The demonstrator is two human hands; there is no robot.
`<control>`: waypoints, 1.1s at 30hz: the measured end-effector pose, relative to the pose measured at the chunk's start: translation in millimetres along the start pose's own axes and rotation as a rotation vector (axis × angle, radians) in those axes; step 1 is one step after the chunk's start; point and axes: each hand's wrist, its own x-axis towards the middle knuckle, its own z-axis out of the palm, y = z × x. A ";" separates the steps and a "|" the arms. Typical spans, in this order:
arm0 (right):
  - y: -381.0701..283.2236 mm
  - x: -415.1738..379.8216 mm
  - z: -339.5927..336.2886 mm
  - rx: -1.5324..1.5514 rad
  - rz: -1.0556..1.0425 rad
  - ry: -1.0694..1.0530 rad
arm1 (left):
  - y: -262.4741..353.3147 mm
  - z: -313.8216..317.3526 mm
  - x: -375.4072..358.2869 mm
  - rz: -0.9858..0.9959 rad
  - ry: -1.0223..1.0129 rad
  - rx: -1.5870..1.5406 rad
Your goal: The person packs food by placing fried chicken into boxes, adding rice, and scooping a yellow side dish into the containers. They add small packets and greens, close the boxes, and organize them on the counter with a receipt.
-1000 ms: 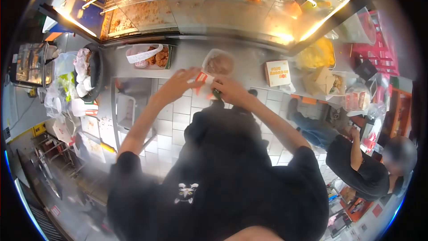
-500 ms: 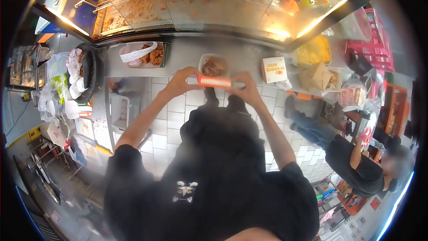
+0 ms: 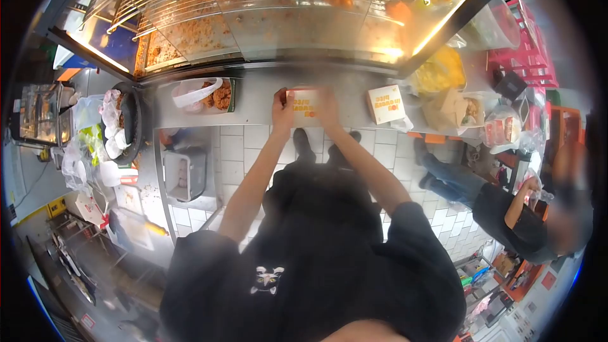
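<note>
Half a second back, both hands were holding a red-edged lid above an open tray of food; now the closed box (image 3: 304, 102) is lying flat at the counter (image 3: 253, 98)'s near edge. The left hand (image 3: 282, 106) and right hand (image 3: 328, 105) are pressing down on its two sides, fingers curled over it. Its orange lettering is too blurred to read, as is that on the second box (image 3: 386, 104) alongside.

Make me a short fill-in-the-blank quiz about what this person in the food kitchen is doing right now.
1. Both the left hand and the right hand press on a pale cardboard box with orange lettering, whose lid is ____.
2. That box rests on the ____ steel counter.
3. A second, matching printed box lies to the person's ____.

Missing words: closed; grey; right
</note>
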 end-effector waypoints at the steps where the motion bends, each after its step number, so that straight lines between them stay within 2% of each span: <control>1: 17.0 8.2 6.6 -0.143 -0.276 0.113 | 2.7 1.3 -0.5 0.001 -0.013 0.006; 2: 25.3 13.1 10.0 -0.292 -0.550 0.233 | 8.6 3.8 -2.0 0.015 -0.070 0.017; 3: 13.7 9.3 8.6 -0.289 -0.552 0.263 | 16.6 8.6 -1.4 0.033 -0.136 0.026; 4: -11.2 -0.8 3.0 -0.134 -0.408 0.121 | 30.3 14.0 -2.9 0.042 -0.170 0.027; 6: -52.8 -21.2 -10.8 0.023 -0.267 0.010 | 59.7 16.4 -18.1 0.117 -0.254 0.117; 8: -77.7 -32.8 -24.4 0.200 0.053 -0.225 | 66.9 17.0 -24.5 0.120 -0.297 0.126; 11: -63.3 -24.6 -50.5 0.072 -0.073 -0.259 | 73.8 39.1 -41.8 0.047 -0.270 0.098; 12: -65.7 -27.4 -60.1 0.076 -0.071 -0.243 | 73.1 47.9 -46.2 0.018 -0.277 0.098; 14: -70.9 -34.1 -87.5 -0.120 -0.260 -0.030 | 70.0 73.4 -53.1 -0.011 -0.297 0.099; 15: -76.5 -36.8 -104.2 -0.120 -0.257 -0.016 | 71.2 92.7 -58.5 -0.046 -0.325 0.088; 17: -90.6 -45.2 -140.3 -0.078 -0.219 0.190 | 62.9 130.8 -66.0 -0.090 -0.355 0.077; 19: -108.3 -44.1 -173.0 -0.064 -0.128 0.235 | 47.4 170.2 -63.9 -0.011 -0.408 0.053; 20: -111.3 -38.0 -188.2 -0.049 -0.043 0.272 | 42.6 186.3 -61.8 -0.015 -0.383 0.052; 21: -93.0 -22.4 -202.9 -0.055 -0.035 0.236 | 38.7 199.3 -60.1 0.242 -0.321 0.256; 22: -62.8 1.1 -215.2 -0.375 -0.315 0.256 | 36.0 209.9 -58.6 0.491 -0.241 0.470; 23: -45.1 16.4 -221.5 -0.675 -0.616 0.262 | 29.0 215.7 -55.6 0.478 -0.184 0.484; 24: -48.1 17.5 -222.2 -0.809 -0.556 0.264 | 19.1 215.5 -52.5 0.411 -0.172 0.534; 26: -43.6 19.4 -225.9 -0.531 -0.511 0.229 | 25.3 213.2 -53.1 0.327 -0.167 0.597; 27: -49.2 16.2 -224.8 -0.502 -0.520 0.266 | 23.7 210.5 -54.9 0.322 -0.090 0.626; 29: -66.4 -1.4 -229.3 -0.421 -0.513 0.251 | 19.3 197.0 -56.2 0.526 0.063 0.544; 33: -95.4 -45.8 -250.8 -0.323 -0.444 0.105 | 54.5 141.2 -78.4 0.379 -0.008 0.525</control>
